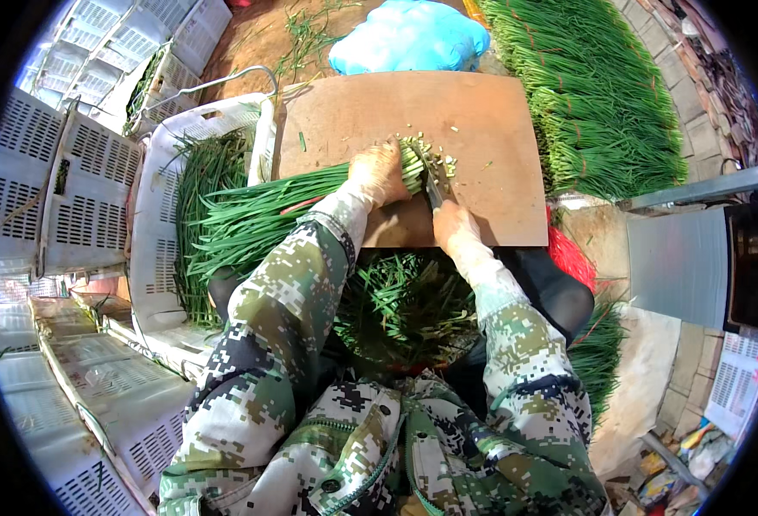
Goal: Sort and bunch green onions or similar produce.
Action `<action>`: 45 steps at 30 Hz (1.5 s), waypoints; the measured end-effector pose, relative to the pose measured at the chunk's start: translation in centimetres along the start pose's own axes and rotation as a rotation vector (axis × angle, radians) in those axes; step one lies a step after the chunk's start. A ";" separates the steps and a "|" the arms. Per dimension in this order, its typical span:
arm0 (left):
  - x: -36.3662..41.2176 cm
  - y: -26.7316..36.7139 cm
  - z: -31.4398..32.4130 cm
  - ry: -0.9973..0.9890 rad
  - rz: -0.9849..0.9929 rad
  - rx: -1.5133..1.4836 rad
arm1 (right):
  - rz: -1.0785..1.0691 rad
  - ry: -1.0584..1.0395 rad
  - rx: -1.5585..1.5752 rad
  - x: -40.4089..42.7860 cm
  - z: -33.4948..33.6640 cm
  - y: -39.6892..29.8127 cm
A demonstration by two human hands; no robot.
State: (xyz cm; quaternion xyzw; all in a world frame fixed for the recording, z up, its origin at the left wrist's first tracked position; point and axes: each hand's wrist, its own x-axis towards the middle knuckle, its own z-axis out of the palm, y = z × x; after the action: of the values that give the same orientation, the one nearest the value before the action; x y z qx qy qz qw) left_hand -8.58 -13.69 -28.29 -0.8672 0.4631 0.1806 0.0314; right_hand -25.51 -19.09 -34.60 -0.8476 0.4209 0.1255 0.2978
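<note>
Before me lies a brown wooden board (pixel 482 109). My left hand (pixel 378 171) presses round a bunch of garlic chives (pixel 276 209) near its pale stem ends. The green leaves trail left, off the board and over a white crate. In my right hand (pixel 455 226) is the handle of a knife (pixel 433 184), whose dark blade stands at the stem ends. Short cut stem pieces (pixel 449 161) are scattered beside the blade and beyond it. A red tie (pixel 300 205) shows on the bunch, partly covered by my left sleeve.
A white plastic crate (pixel 153 213) with loose leaves stands left, by stacked crates (pixel 88 187). Tied chive bundles (pixel 598 90) lie in rows at the right. Behind the board sits a blue bag (pixel 411 39). Leaf trimmings (pixel 411 303) fill the space between my knees; red twine (pixel 569 255) lies right.
</note>
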 end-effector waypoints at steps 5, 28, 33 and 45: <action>-2.3 -1.4 -0.5 0.037 0.062 0.023 | -0.038 -0.106 -0.074 -4.4 -0.7 3.4; -10.9 -10.7 -8.2 0.651 0.194 -0.469 | -0.482 0.247 -0.247 13.2 -7.2 1.0; -11.1 -11.3 -9.0 0.972 -0.006 -0.657 | -0.823 -0.075 -0.258 1.3 -4.0 4.8; -13.8 -11.7 -8.7 1.124 -0.143 -0.501 | -0.027 0.316 1.188 4.3 -8.4 6.2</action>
State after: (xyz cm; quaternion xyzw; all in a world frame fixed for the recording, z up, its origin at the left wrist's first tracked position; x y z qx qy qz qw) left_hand -3.58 2.00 -16.76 -0.8396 0.2929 -0.2031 -0.4098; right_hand -28.08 -29.89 -32.46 -0.5504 0.4473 -0.2615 0.6547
